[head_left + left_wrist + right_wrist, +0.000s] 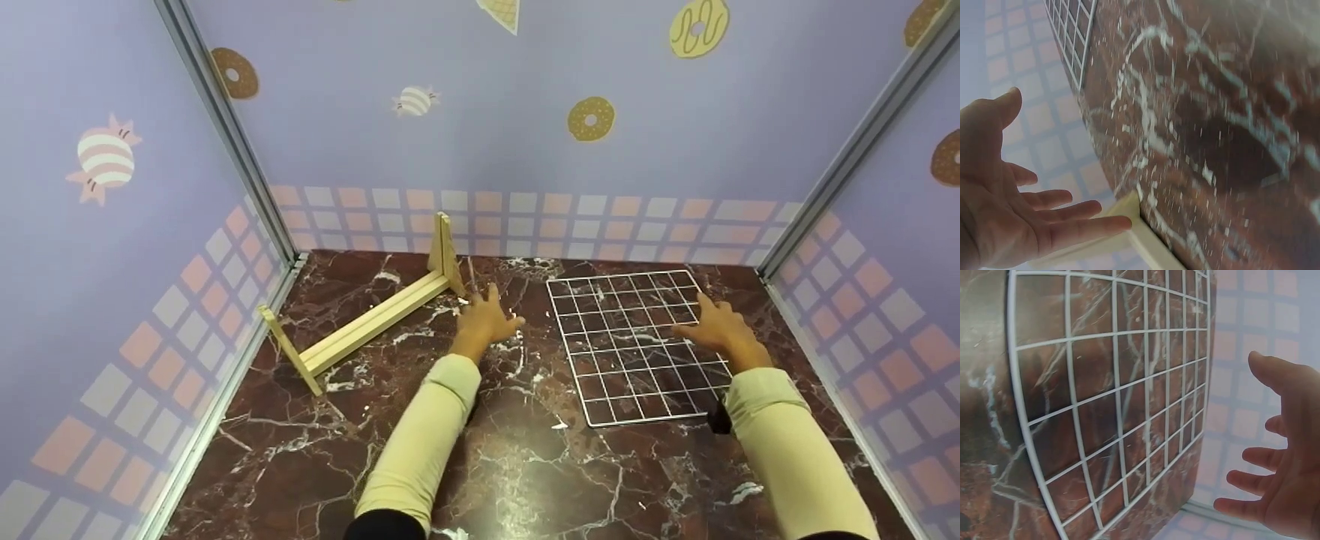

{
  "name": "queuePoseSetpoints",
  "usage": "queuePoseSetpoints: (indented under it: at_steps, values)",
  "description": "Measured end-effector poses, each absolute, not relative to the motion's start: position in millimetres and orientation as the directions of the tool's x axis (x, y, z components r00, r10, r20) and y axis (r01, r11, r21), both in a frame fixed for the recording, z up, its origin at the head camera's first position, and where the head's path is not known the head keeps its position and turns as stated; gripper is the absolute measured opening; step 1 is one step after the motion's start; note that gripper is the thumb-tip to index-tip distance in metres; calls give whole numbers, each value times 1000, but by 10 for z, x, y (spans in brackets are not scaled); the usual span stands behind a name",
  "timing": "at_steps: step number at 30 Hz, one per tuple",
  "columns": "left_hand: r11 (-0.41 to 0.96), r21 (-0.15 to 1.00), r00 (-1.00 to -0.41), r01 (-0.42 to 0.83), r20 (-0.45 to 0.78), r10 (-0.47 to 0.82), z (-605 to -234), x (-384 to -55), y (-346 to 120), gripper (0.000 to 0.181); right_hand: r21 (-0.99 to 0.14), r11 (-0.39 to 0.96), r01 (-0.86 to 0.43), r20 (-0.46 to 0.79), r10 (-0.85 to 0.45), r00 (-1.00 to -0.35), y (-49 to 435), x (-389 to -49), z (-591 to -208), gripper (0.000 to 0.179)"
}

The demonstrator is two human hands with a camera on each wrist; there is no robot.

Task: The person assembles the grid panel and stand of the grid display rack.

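Note:
A white wire grid panel point(630, 334) lies flat on the dark red marbled surface at the right. Over its right edge hovers my right hand point(721, 330), fingers spread and holding nothing; the right wrist view shows the palm apart from the wires. To the left stands a pale wooden frame point(375, 319), a long double bar with an upright piece at each end. Near the frame's far end is my left hand point(482, 324), with extended fingers and nothing in its grasp. Whether its fingertips touch the wood cannot be told.
Purple patterned walls point(525, 150) with pink and white squares enclose the marbled surface point(517, 465) at the back and both sides. Grey metal posts point(232, 135) stand in the corners. A small black object point(718, 418) shows beside the right wrist.

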State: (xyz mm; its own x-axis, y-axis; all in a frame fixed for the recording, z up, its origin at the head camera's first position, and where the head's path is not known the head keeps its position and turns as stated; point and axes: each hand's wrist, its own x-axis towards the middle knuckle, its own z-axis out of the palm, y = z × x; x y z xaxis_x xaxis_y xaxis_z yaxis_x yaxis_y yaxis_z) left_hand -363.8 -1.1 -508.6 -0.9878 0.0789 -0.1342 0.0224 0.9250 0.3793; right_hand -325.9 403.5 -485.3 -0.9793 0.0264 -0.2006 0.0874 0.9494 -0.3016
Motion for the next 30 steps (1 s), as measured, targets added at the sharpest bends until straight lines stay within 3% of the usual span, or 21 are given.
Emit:
queuePoseSetpoints:
  at_steps: [7, 17, 23, 30]
  values:
    - [911, 413, -986, 18, -141, 83, -5232, -3574, 268, 96, -321, 939, 121, -219, 50, -974, 4160, -3169, -5014, 104]
    - [830, 558, -986, -4, -140, 90, -5517, -3421, 611, 90, -313, 922, 226, -314, 124, -941, 4406, -3013, -5176, 109]
    - [808, 589, -989, -34, -134, 56, -5593, -3355, 796, 76, -314, 906, 284, -336, 174, -926, 4483, -2964, -5273, 112]
    - [799, 600, -986, -41, -153, 64, -5643, -3228, 965, 77, -299, 904, 306, -379, 182, -907, 4525, -2886, -5391, 112]
